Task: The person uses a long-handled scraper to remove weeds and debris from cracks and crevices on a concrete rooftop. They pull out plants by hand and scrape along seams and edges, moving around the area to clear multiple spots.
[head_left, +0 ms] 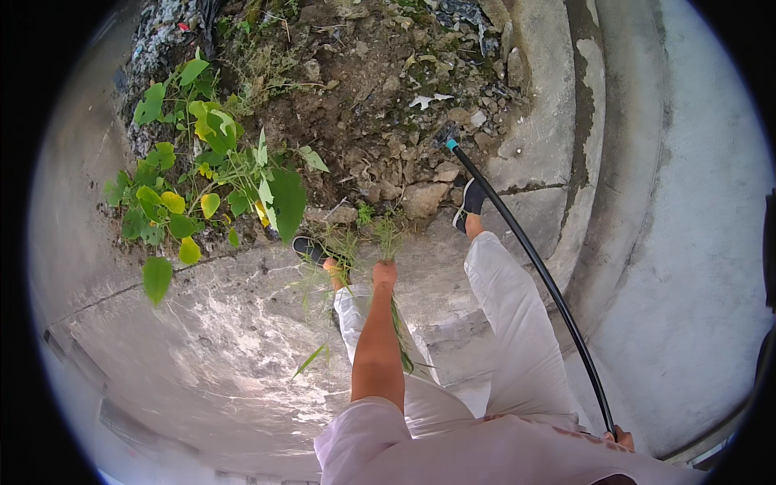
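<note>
My left hand [385,275] is closed round a tuft of long green grass [390,236] at the near edge of the soil. More thin blades hang down beside my forearm. Low on the right, my right hand [621,439] grips the near end of a long black pole [540,263]. A teal collar [452,145] rings the pole's far end, and the small dark head beyond it rests among stones; its kind is hard to make out. Whether the grass is still rooted cannot be seen clearly.
A broad-leaved plant [208,174] with green and yellow leaves spreads over the left edge of the soil bed [347,105]. Loose stones [424,199] line its near side. A concrete kerb [546,89] curves along the right. My dark shoes [471,202] stand by the bed.
</note>
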`<control>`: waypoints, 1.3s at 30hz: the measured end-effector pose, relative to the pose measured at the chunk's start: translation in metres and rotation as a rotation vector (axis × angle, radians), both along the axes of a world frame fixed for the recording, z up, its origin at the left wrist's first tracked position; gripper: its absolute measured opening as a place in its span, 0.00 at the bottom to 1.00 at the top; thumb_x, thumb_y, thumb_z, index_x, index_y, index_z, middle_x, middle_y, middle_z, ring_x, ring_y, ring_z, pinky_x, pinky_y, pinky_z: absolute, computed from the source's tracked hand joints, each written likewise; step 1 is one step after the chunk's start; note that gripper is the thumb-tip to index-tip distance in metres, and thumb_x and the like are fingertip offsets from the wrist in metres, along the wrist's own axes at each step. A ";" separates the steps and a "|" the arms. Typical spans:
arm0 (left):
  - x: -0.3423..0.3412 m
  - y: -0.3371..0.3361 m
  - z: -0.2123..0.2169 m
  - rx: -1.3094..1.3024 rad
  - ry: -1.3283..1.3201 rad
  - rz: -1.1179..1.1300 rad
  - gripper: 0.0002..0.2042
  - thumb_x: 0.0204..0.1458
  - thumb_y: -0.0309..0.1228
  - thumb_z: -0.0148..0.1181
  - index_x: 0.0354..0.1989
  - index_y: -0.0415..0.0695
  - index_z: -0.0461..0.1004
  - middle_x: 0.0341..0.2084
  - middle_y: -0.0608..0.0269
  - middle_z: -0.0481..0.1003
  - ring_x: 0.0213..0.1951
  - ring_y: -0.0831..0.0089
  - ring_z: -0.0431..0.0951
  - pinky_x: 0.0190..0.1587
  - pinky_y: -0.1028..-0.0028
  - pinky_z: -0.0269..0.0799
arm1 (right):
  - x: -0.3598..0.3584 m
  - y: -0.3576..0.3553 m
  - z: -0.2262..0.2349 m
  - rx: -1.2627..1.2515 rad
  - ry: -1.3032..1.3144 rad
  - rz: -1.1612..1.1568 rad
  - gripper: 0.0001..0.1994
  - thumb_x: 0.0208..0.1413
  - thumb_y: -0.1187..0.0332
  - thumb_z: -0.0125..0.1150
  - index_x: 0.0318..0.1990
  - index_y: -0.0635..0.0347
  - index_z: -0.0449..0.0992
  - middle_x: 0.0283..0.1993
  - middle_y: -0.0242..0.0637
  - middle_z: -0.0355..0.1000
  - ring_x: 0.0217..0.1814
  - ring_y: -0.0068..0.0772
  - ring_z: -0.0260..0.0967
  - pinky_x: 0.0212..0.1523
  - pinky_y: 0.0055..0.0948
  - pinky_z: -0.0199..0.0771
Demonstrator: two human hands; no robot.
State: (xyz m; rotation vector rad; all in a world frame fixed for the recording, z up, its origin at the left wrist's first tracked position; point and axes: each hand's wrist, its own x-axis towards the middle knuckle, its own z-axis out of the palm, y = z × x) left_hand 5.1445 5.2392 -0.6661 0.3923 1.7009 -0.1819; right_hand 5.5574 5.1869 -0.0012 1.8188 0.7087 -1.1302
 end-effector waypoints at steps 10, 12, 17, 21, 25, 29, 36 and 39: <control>-0.008 -0.002 0.034 0.077 0.156 -0.241 0.21 0.56 0.42 0.42 0.42 0.35 0.72 0.40 0.37 0.73 0.45 0.45 0.73 0.48 0.56 0.68 | 0.027 0.098 -0.023 -0.066 0.245 0.513 0.13 0.62 0.59 0.42 0.37 0.60 0.67 0.21 0.49 0.66 0.23 0.55 0.67 0.22 0.45 0.67; -0.018 -0.005 0.034 0.064 0.155 -0.247 0.21 0.55 0.42 0.43 0.43 0.36 0.71 0.43 0.40 0.73 0.46 0.47 0.74 0.48 0.56 0.69 | 0.033 0.080 -0.030 -0.100 0.158 0.455 0.13 0.62 0.59 0.41 0.38 0.59 0.67 0.23 0.50 0.67 0.24 0.56 0.67 0.23 0.46 0.68; -0.030 -0.043 0.016 0.167 0.122 -0.195 0.20 0.55 0.41 0.42 0.44 0.36 0.71 0.43 0.38 0.72 0.46 0.44 0.72 0.49 0.55 0.68 | -0.002 0.086 -0.080 -0.118 0.071 0.375 0.18 0.61 0.53 0.42 0.37 0.60 0.66 0.22 0.52 0.69 0.28 0.61 0.68 0.30 0.51 0.66; -0.039 -0.048 0.010 0.261 0.148 -0.140 0.20 0.55 0.41 0.42 0.40 0.35 0.73 0.38 0.37 0.73 0.44 0.43 0.72 0.47 0.54 0.68 | 0.001 0.087 -0.064 -0.084 0.040 0.455 0.18 0.61 0.52 0.42 0.35 0.60 0.66 0.22 0.51 0.69 0.28 0.61 0.67 0.30 0.51 0.65; -0.033 -0.061 0.006 0.319 0.155 -0.040 0.19 0.54 0.40 0.44 0.36 0.34 0.74 0.34 0.36 0.74 0.40 0.41 0.73 0.45 0.54 0.68 | -0.001 0.093 -0.044 -0.105 0.003 0.525 0.17 0.61 0.53 0.42 0.35 0.59 0.66 0.21 0.50 0.69 0.28 0.60 0.68 0.28 0.50 0.66; -0.012 -0.060 0.010 0.345 0.133 0.040 0.19 0.55 0.39 0.43 0.38 0.34 0.73 0.34 0.35 0.73 0.40 0.41 0.73 0.44 0.54 0.68 | -0.004 0.106 -0.061 -0.088 0.048 0.515 0.18 0.61 0.52 0.42 0.34 0.59 0.66 0.21 0.49 0.69 0.26 0.59 0.67 0.27 0.47 0.67; -0.002 -0.101 -0.026 0.474 0.129 -0.114 0.18 0.54 0.38 0.44 0.32 0.34 0.75 0.30 0.34 0.73 0.38 0.40 0.73 0.42 0.52 0.69 | 0.051 0.090 -0.071 -0.203 -0.038 0.196 0.20 0.62 0.50 0.40 0.35 0.59 0.67 0.23 0.48 0.69 0.28 0.55 0.68 0.28 0.45 0.67; 0.001 -0.076 -0.018 0.450 0.153 -0.074 0.18 0.53 0.37 0.44 0.31 0.34 0.75 0.30 0.34 0.73 0.38 0.40 0.73 0.42 0.53 0.69 | 0.048 0.093 -0.091 -0.214 0.045 0.311 0.20 0.62 0.49 0.39 0.36 0.58 0.67 0.24 0.49 0.69 0.30 0.55 0.68 0.30 0.46 0.67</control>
